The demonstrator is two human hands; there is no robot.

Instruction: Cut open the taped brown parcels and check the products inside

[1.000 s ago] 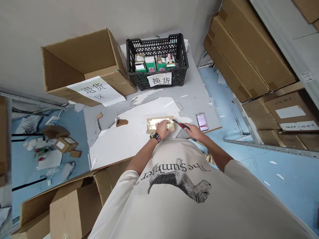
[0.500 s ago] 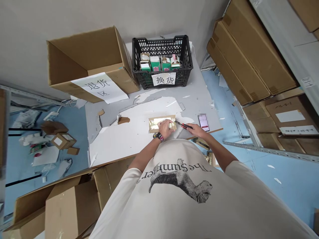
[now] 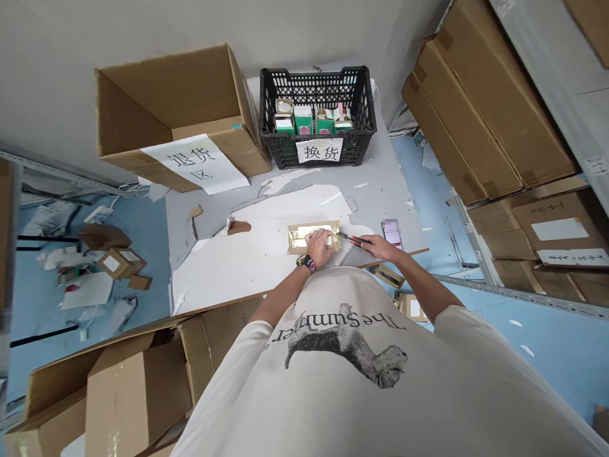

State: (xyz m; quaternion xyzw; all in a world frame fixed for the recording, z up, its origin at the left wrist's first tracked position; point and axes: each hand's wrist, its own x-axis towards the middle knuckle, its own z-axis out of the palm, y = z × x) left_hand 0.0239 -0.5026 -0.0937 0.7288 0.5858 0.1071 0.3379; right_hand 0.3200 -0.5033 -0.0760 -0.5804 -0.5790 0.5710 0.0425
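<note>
Foil envelope (image 3: 301, 238), gold with a kraft border, is laid flat on a torn white sheet (image 3: 228, 273) near the front edge of the table (image 3: 375, 209), about midway along it. The left hand (image 3: 320, 247) is pressed down on the envelope's right half, palm down, with the fingers together and slightly curled; no pinch is seen. A watch (image 3: 305, 263) is worn on that wrist. A red utility knife (image 3: 352, 238) is pinched in the right hand (image 3: 378, 247) between thumb and fingers, and its tip is brought to the envelope's right end, just beside the left fingertips. Whether the blade has entered the foil cannot be told.

The chief risk is judged to be a slip: with the blade aimed toward the left fingers, a sudden release of resistance could carry it into them. The envelope is held only by pressure, so it could slide. Too deep a stroke could also damage whatever is inside, though no contents can be seen.

A phone (image 3: 391, 233) lies near the right edge of the table. A black crate (image 3: 314, 79) of green cartons (image 3: 302, 119) stands at the back edge, beside a cardboard box (image 3: 166, 95).
</note>
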